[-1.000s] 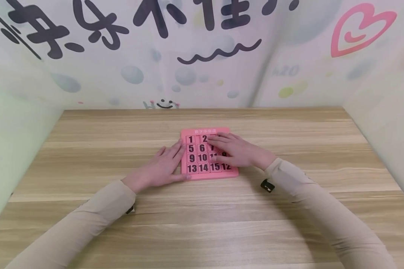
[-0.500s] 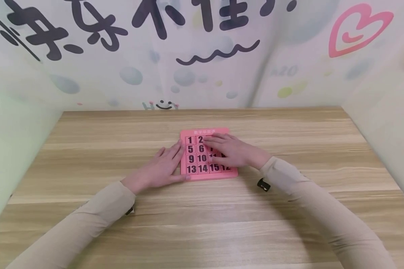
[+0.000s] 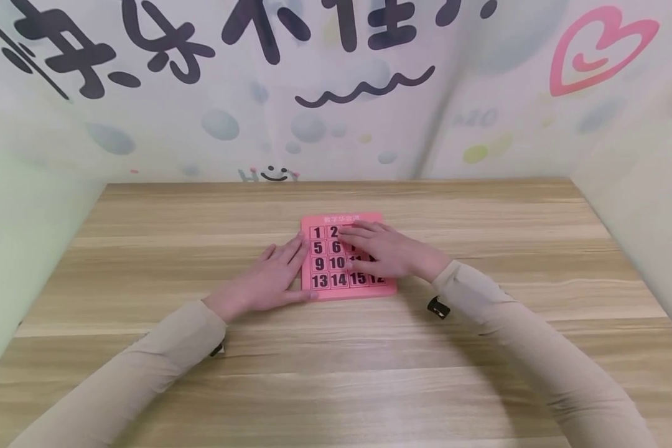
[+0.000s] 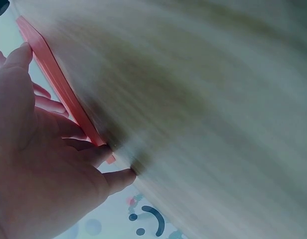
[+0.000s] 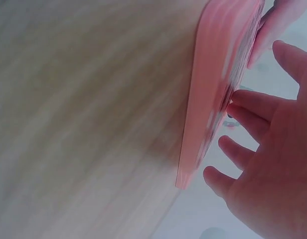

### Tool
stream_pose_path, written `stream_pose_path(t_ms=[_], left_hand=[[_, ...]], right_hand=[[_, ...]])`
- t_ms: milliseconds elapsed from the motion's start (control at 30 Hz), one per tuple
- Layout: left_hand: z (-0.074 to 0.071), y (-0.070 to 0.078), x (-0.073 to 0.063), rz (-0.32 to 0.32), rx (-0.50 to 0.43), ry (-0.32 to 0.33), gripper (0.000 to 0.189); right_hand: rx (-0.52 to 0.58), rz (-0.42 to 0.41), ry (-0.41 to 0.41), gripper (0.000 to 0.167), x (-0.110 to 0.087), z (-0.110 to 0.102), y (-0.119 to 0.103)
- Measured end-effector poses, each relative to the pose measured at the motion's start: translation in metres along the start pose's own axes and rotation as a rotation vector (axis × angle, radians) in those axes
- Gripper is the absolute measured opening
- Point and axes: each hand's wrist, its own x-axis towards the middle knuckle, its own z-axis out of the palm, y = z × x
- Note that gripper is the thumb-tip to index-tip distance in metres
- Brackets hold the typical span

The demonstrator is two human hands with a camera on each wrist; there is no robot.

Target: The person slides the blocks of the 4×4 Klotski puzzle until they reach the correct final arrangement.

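A pink number slide puzzle (image 3: 348, 295) lies flat on the wooden table, black numerals on its square tiles. In the head view the 1 tile (image 3: 317, 233) and 2 tile (image 3: 333, 232) stand side by side in the top row. My left hand (image 3: 271, 277) rests along the puzzle's left edge, its thumb at the near left corner. My right hand (image 3: 394, 250) lies over the right half with fairly straight fingers, fingertips by the 2 tile, hiding most of the right-hand tiles. The right wrist view has two fingertips (image 5: 238, 97) right at the tile face.
The bare wooden table (image 3: 336, 373) spreads around the puzzle on all sides. White walls with large black characters, a pink heart (image 3: 602, 50) and coloured spots rise behind and beside it. A small black device (image 3: 438, 307) hangs beneath the right sleeve.
The 2 tile has slid left against the 1 tile, into line above the 6. My right hand has shifted slightly left with it; my left hand has stayed in place.
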Motion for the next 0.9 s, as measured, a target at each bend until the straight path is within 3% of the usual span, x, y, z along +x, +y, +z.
stream_pose_path(t_ms=[367, 900], left_hand=[[-0.001, -0.001, -0.001, -0.002, -0.010, -0.006, 0.097], [-0.001, 0.000, -0.001, 0.003, -0.008, 0.005, 0.098]], right_hand=[[-0.009, -0.031, 0.062, 0.058, -0.011, -0.008, 0.009], [-0.010, -0.001, 0.076, 0.061, -0.029, -0.015, 0.024]])
